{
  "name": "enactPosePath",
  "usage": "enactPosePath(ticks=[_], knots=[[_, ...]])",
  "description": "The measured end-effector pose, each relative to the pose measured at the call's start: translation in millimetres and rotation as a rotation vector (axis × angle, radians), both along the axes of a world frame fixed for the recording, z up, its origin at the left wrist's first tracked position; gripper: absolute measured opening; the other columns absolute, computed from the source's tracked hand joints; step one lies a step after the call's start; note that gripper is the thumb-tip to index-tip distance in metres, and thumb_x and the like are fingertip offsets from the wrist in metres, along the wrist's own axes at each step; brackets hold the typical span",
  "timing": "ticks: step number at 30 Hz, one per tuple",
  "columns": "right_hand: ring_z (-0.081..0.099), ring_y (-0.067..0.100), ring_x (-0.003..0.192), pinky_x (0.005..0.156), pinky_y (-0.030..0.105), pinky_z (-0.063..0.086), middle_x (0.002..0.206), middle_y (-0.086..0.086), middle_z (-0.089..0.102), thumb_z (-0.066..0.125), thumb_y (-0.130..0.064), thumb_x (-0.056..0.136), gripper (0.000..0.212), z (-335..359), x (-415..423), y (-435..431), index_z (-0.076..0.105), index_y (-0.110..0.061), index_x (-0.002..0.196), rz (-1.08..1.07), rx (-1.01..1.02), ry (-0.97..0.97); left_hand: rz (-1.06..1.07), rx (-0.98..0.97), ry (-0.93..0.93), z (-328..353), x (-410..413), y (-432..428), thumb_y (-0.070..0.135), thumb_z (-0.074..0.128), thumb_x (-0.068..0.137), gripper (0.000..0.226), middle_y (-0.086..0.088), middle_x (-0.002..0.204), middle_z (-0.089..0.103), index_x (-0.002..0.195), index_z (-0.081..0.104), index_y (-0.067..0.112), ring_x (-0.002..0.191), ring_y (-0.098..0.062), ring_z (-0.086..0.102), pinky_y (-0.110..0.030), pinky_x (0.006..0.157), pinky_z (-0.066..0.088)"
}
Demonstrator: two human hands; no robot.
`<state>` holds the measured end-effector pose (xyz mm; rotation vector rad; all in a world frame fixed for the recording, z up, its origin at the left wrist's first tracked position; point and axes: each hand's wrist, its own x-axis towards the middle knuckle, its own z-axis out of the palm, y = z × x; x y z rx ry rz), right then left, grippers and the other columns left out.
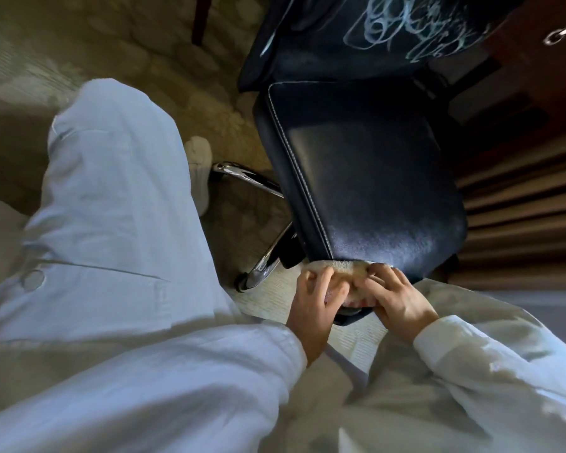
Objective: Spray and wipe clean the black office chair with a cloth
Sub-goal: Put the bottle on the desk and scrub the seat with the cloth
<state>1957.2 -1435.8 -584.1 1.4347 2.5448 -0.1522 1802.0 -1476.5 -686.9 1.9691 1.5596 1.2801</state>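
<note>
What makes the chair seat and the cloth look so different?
The chair seat is black, smooth and shiny; the cloth is pale and fuzzy. The chair seat is big and spread flat; the cloth is small and bunched up. Nothing holds the chair seat, while the left hand and the right hand both grip the cloth. What they share: they touch each other at the chair seat's near edge.

White sleeves (477, 358), pale trousers (111, 197), white sock (199, 168)
</note>
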Motion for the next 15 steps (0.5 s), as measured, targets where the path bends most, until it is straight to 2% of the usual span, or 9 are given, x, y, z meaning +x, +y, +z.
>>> enactPosePath(ticks=[2, 4, 6, 8, 11, 15], knots=[[0.060, 0.042, 0.087, 0.063, 0.048, 0.058, 0.108, 0.019, 0.058, 0.075, 0.010, 0.054, 0.075, -1.7, -0.1, -2.3, 0.047, -0.024, 0.115, -0.024, 0.017, 0.012, -0.077, -0.056, 0.044, 3.5, -3.3, 1.9, 0.013, 0.038, 0.095, 0.027, -0.009, 0.129, 0.049, 0.111, 0.058, 0.019, 0.100, -0.032, 0.052, -0.032, 0.074, 0.052], [0.060, 0.040, 0.086, 0.059, 0.045, 0.058, 0.108, 0.016, 0.058, 0.066, 0.001, 0.066, 0.059, -0.1, -3.6, -0.2, 0.048, -0.026, 0.115, -0.038, 0.047, 0.014, -0.148, -0.124, 0.001, 7.9, -7.0, 8.3, 0.027, 0.030, 0.092, 0.039, -0.008, 0.133, 0.047, 0.120, 0.056, 0.020, 0.108, -0.029, 0.048, -0.030, 0.078, 0.050], [0.060, 0.040, 0.084, 0.060, 0.044, 0.058, 0.108, 0.015, 0.058, 0.056, -0.006, 0.072, 0.049, 2.3, -9.3, 4.1, 0.049, -0.027, 0.116, -0.048, 0.072, 0.029, -0.115, -0.125, 0.016, 11.5, -12.0, 17.9, 0.022, 0.030, 0.090, 0.038, -0.004, 0.129, 0.046, 0.117, 0.057, 0.019, 0.103, -0.028, 0.046, -0.030, 0.071, 0.049], [0.060, 0.041, 0.083, 0.061, 0.046, 0.057, 0.108, 0.015, 0.059, 0.065, 0.001, 0.070, 0.056, 1.6, -15.9, 9.2, 0.049, -0.026, 0.116, -0.069, 0.077, 0.052, -0.096, -0.121, -0.036, 12.5, -19.8, 29.0, 0.013, 0.038, 0.090, 0.031, -0.002, 0.125, 0.050, 0.113, 0.058, 0.018, 0.098, -0.030, 0.048, -0.034, 0.067, 0.051], [0.059, 0.040, 0.086, 0.061, 0.048, 0.057, 0.109, 0.013, 0.058, 0.071, 0.000, 0.072, 0.060, -1.6, -30.2, 22.6, 0.048, -0.028, 0.119, -0.134, 0.083, 0.077, -0.095, -0.134, -0.051, 12.0, -34.1, 50.2, 0.004, 0.041, 0.088, 0.037, -0.006, 0.127, 0.052, 0.117, 0.060, 0.017, 0.102, -0.033, 0.047, -0.036, 0.068, 0.052], [0.058, 0.040, 0.087, 0.063, 0.046, 0.056, 0.109, 0.012, 0.059, 0.060, -0.013, 0.078, 0.045, -5.1, -63.9, 58.1, 0.057, -0.026, 0.120, -0.193, 0.139, 0.121, -0.040, -0.161, -0.048, 11.4, -58.7, 88.4, 0.002, 0.050, 0.085, 0.040, -0.005, 0.128, 0.051, 0.120, 0.061, 0.019, 0.107, -0.032, 0.047, -0.035, 0.073, 0.054]])
